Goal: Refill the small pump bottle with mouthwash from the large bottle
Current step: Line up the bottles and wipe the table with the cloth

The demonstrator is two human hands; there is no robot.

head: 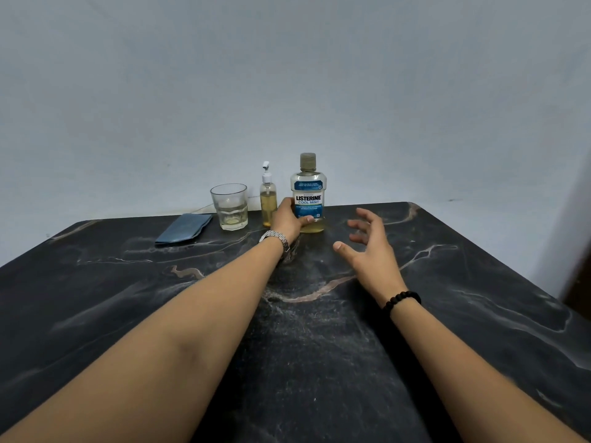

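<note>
The large mouthwash bottle [308, 190] stands upright near the table's far edge, cap on, with a blue label and a little yellowish liquid at its bottom. My left hand [287, 219] grips its lower part, thumb across the front. Just left of it stands the small pump bottle [268, 199], clear, holding yellowish liquid, its white pump on top. My right hand [367, 247] hovers over the table to the right of the large bottle, fingers spread and touching nothing.
A clear glass tumbler [230, 206] with a little liquid stands left of the pump bottle. A folded blue-grey cloth [184, 230] lies further left. The dark marble table [319, 346] ends at a pale wall behind the bottles.
</note>
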